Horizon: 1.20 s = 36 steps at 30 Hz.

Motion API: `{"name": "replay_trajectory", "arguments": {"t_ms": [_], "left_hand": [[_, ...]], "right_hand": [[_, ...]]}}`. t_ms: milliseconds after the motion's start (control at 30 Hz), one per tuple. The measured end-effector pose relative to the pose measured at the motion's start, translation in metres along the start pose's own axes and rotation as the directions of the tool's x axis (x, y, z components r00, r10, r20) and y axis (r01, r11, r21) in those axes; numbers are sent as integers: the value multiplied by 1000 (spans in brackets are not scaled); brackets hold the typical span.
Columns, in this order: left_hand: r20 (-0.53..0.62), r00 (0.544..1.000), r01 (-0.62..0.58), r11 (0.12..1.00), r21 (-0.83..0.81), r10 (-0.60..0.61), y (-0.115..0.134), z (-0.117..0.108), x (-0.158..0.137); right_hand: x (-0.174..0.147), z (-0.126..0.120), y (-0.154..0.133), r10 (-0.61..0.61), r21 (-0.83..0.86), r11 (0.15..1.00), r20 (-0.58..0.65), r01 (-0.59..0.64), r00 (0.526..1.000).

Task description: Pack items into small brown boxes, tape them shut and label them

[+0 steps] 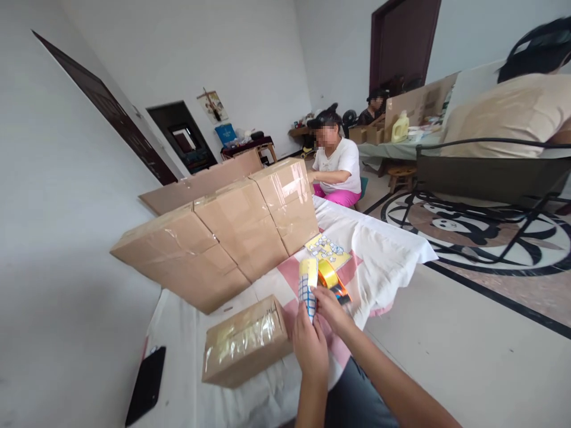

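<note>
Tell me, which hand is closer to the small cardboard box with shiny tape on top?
Left. The left hand is right beside the small cardboard box, at its right end; the right hand is farther to the right and farther forward.

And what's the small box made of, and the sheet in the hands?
The small box looks like dull brown cardboard; glossy glints on top suggest clear plastic tape. The sheet looks like thin, blue-lined paper, though it could be plastic.
</note>
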<state>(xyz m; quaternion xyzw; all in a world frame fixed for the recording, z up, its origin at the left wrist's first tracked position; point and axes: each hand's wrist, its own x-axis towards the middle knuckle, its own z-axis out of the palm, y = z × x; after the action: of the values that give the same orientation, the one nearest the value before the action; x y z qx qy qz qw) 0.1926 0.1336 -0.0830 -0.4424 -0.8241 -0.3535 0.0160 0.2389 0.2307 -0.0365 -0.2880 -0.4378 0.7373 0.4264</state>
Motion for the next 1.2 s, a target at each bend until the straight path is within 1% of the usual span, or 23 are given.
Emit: {"name": "replay_trajectory", "arguments": {"t_ms": [100,167,267,333,400,467,600,667,733,767,833,933,1067,1200], "left_hand": [[-57,984,-166,986,21,167,11,-18,-14],[-105,970,-214,976,44,217,18,-30,-21],[-207,953,-209,975,75,220,28,-49,-26],[-257,943,-192,976,103,213,35,-59,-27],[-278,934,-191,971,141,224,42,-66,-26],[-295,923,-203,963,176,248,48,-70,-25],[-355,890,-221,952,213,286,60,-70,-24],[-366,887,-204,950,236,282,65,-71,-25],[-366,892,-180,951,252,265,68,-72,-26],[-365,893,-181,952,246,264,69,-73,-26],[-348,894,-223,953,205,284,70,-75,-27],[-304,898,-295,948,120,318,71,-78,-29],[-313,896,-308,949,73,315,74,-79,-30],[-323,881,-328,939,106,344,75,-80,-31]], "right_hand": [[3,-2,-12,51,-1,999,13,-51,999],[0,-4,-16,62,11,998,11,-62,998],[-14,-9,-24,56,38,998,52,-58,997],[-28,-13,-30,18,26,999,64,-20,998],[-41,-16,-36,-28,-15,999,56,29,998],[-54,-19,-41,-50,-45,998,57,52,997],[-72,-24,-48,1,16,1000,84,-3,996],[-79,-27,-51,27,45,998,76,-31,997],[-83,-31,-52,18,54,998,31,-20,999],[-85,-33,-52,1,50,999,0,-1,1000],[-88,-37,-49,-41,15,999,-54,42,998],[-92,-42,-45,-58,-62,997,-81,53,995],[-101,-42,-45,-57,-70,996,-41,54,998],[-112,-38,-49,14,-65,998,-5,-14,1000]]}}
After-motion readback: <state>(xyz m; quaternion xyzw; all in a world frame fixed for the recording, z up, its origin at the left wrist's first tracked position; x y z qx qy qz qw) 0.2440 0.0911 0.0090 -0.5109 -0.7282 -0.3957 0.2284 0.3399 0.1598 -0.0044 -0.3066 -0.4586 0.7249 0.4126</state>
